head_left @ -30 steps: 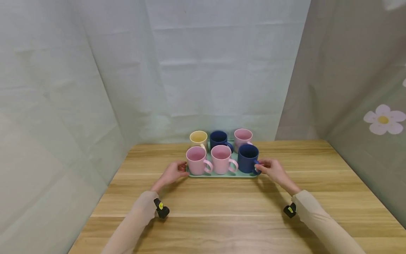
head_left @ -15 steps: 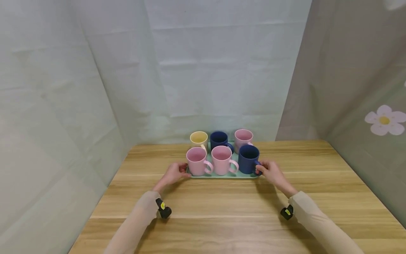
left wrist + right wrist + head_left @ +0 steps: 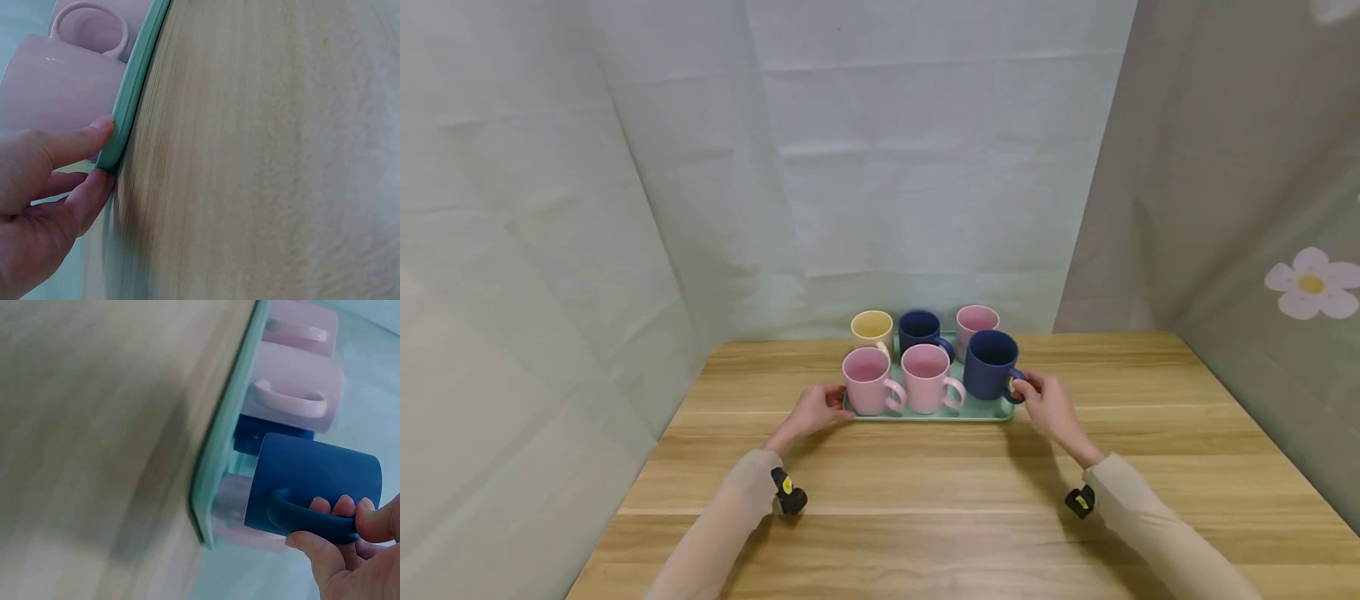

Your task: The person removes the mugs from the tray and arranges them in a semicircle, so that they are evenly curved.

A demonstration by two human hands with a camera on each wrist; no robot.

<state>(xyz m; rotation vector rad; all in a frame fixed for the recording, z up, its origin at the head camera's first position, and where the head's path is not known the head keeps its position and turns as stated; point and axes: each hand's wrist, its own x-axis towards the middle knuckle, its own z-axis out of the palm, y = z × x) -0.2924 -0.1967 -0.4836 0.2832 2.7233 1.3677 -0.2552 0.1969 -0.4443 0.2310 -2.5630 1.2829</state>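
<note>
In the head view, my right hand (image 3: 1051, 410) grips the handle of a navy blue mug (image 3: 987, 375). In the right wrist view this mug (image 3: 312, 481) is raised above the mint green tray (image 3: 981, 411), fingers through its handle. My left hand (image 3: 816, 409) pinches the tray's near left corner; in the left wrist view the thumb (image 3: 100, 123) lies on the rim (image 3: 128, 100) and a finger is under it. Two pink mugs, the left one (image 3: 867, 390) and the middle one (image 3: 924, 390), stand in the front row, handles to the right.
Behind them on the tray stand a yellow mug (image 3: 871, 329), another navy mug (image 3: 917, 331) and a pink mug (image 3: 976, 323), partly hidden. The tray lies on a wooden table (image 3: 910, 517) near its back edge. Pale cloth (image 3: 925, 167) hangs behind and along both sides.
My right hand has lifted the front navy mug by its handle, up off the tray. My left hand stays at the tray corner, and the other mugs have not moved.
</note>
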